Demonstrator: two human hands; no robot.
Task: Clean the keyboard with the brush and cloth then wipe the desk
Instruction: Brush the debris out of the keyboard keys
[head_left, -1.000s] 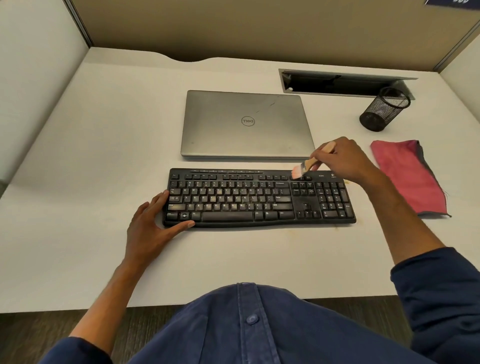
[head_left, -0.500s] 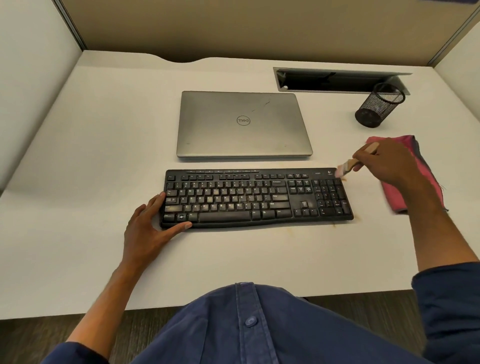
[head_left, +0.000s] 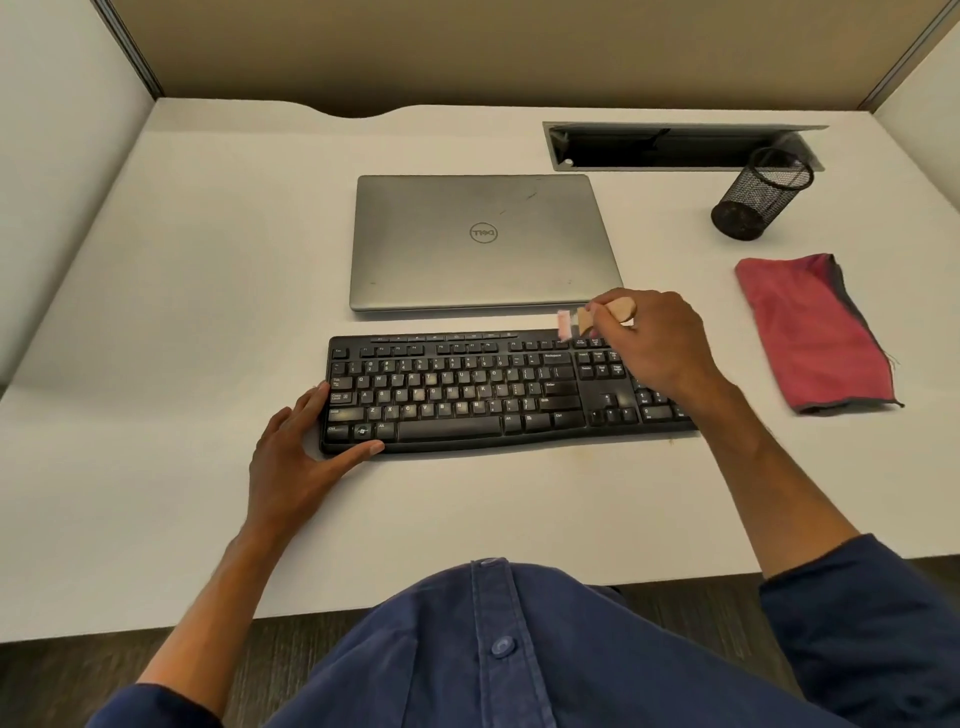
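The keyboard (head_left: 498, 392) was a long black plastic slab with a slightly bowed front edge, its keys dull and pale with dust through the letter rows, lying flat on the smooth off-white table (head_left: 208, 312). Just behind it sat a closed laptop (head_left: 480, 241), brushed silver metal with a round logo on the lid and a few faint scuffs. Off to the right lay the cloth (head_left: 810, 332), a soft red rag with a grey edge, loosely folded and a little frayed at one corner, well apart from the keyboard. Behind the cloth stood a black wire-mesh pen cup (head_left: 761, 195), round, next to a dark rectangular cable slot (head_left: 675, 148) cut into the table. The right hand (head_left: 660, 343) hovered over the keyboard's right end, knuckles up and wrist arched, fingers curled round the pale wooden handle of a small brush (head_left: 592, 319); the bristles, pinkish and blurred, pointed left and down at the top row of keys near the back edge. The left hand (head_left: 298, 457) lay flat on the table at the keyboard's near left corner, fingers straight and spread, fingertips against its left end and the thumb stretched along its front edge. Both forearms were bare, dark blue sleeves (head_left: 857, 623) pushed back.
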